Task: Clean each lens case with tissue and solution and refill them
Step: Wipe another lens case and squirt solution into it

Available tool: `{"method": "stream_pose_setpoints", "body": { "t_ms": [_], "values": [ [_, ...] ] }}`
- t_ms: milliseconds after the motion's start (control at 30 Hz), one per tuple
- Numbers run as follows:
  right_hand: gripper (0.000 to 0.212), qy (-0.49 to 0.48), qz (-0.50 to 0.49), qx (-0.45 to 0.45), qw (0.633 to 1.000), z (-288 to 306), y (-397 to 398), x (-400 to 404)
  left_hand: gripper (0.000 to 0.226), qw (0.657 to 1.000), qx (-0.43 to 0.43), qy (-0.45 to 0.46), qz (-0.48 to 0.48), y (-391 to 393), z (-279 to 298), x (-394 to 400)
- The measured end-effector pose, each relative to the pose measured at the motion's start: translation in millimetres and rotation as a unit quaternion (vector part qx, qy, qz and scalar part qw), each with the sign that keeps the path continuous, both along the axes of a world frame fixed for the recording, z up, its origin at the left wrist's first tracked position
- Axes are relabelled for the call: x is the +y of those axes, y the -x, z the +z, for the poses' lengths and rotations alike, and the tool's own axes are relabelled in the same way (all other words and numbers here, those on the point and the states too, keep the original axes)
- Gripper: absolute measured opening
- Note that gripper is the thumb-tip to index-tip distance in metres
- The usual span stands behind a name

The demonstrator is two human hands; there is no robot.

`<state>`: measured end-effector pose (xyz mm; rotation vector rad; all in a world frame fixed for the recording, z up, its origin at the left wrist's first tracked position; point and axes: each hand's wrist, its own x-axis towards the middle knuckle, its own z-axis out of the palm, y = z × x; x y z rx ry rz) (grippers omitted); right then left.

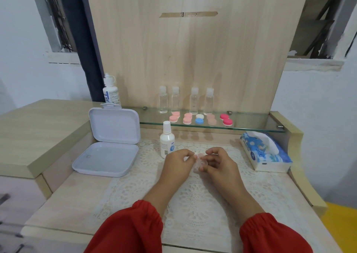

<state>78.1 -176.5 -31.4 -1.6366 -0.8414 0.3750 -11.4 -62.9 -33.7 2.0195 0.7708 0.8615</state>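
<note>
Over the white lace mat (193, 191), the left hand (178, 163) and right hand (219, 163) pinch a small clear lens case (201, 163) between curled fingertips. It is best kept low and level while being wiped. Just beyond stands the white solution bottle (167, 141); the blue tissue box (266, 152) lies right; coloured round lens cases (199, 119) wait on the glass shelf (251, 124).

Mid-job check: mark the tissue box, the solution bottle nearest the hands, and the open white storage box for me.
tissue box (269, 157): head view, on its blue printed top face.
solution bottle (167, 142): head view, on the white body below the cap.
white storage box (105, 159): head view, on the floor of the open lower tray.
</note>
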Motion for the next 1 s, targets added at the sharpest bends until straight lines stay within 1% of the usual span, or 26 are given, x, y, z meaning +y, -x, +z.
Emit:
{"method": "stream_pose_setpoints", "body": {
  "t_ms": [133, 267, 333, 400, 433, 500, 567, 633, 700, 767, 833, 900, 1000],
  "values": [
    [0.040, -0.017, -0.003, 0.004, 1.000, -1, 1, 3, 0.011, 0.992, -0.051, 0.118, 0.016, -2, 3, 0],
    [0.038, -0.039, -0.025, 0.007, 0.999, -1, -3, 3, 0.016, 0.960, -0.128, 0.248, 0.015, -1, 8, 0],
    [0.035, -0.065, -0.045, 0.020, 0.997, 0, -5, 2, 0.021, 0.948, -0.144, 0.284, 0.007, 0, 10, 0],
    [0.033, -0.091, -0.063, 0.034, 0.993, 1, -6, 2, 0.028, 0.941, -0.136, 0.311, -0.003, 0, 9, 0],
    [0.032, -0.095, -0.070, 0.033, 0.992, 1, -6, 1, 0.031, 0.940, -0.126, 0.317, -0.006, 0, 8, 0],
    [0.033, -0.098, -0.080, 0.026, 0.992, 1, -6, 1, 0.034, 0.946, -0.121, 0.301, -0.016, 0, 5, 0],
    [0.035, -0.102, -0.083, 0.028, 0.991, 1, -6, 1, 0.024, 0.948, -0.152, 0.279, -0.008, 0, 2, 1],
    [0.037, -0.109, -0.082, 0.034, 0.990, 2, -6, 1, 0.009, 0.940, -0.181, 0.290, 0.008, 1, 1, 4],
    [0.038, -0.120, -0.071, 0.039, 0.989, 3, -4, 1, 0.010, 0.934, -0.193, 0.301, 0.008, 0, 0, 6],
    [0.041, -0.123, -0.047, 0.047, 0.990, 4, -3, 2, 0.011, 0.938, -0.183, 0.294, 0.001, 0, -1, 5],
    [0.045, -0.110, -0.027, 0.045, 0.993, 3, -2, 3, 0.010, 0.935, -0.179, 0.304, -0.018, 0, 0, 3],
    [0.047, -0.102, -0.023, 0.042, 0.994, 2, -2, 3, 0.009, 0.924, -0.188, 0.330, -0.045, 0, 2, 2],
    [0.048, -0.115, -0.036, 0.060, 0.991, 3, -3, 3, 0.008, 0.919, -0.193, 0.337, -0.066, 2, 4, 2]
  ]
}}
